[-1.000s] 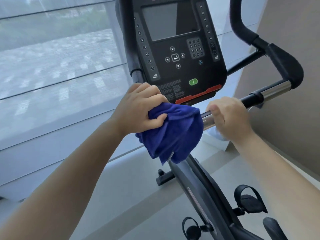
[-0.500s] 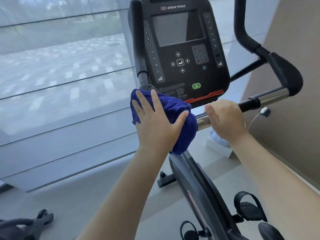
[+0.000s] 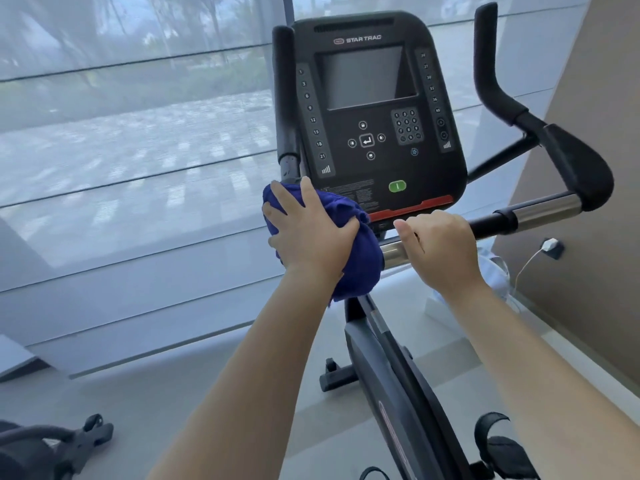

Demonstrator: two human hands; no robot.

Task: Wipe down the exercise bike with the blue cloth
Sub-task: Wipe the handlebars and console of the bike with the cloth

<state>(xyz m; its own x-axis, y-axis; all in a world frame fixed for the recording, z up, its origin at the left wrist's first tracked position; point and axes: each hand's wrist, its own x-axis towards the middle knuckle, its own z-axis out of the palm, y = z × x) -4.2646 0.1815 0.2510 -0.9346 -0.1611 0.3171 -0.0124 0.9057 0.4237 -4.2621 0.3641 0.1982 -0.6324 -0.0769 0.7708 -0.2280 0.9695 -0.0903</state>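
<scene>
The black exercise bike stands in front of me, its console (image 3: 367, 109) facing up at me. The blue cloth (image 3: 360, 268) is bunched over the left end of the handlebar, just below the console's lower left corner. My left hand (image 3: 311, 233) lies on top of it with fingers spread, pressing it against the bar. My right hand (image 3: 440, 247) grips the chrome and black handlebar (image 3: 540, 213) just right of the cloth. The bar under the cloth is hidden.
The bike's frame (image 3: 391, 375) runs down towards a strapped pedal (image 3: 505, 448) at lower right. A large window (image 3: 121, 150) fills the left. Part of another machine (image 3: 45, 448) sits at bottom left. A charger and white cable (image 3: 550, 245) hang from the brown wall.
My left hand turned from gripping the hanging cloth to lying flat over it, and carried it up and left onto the bar by the console's corner. My right hand stayed on the handlebar.
</scene>
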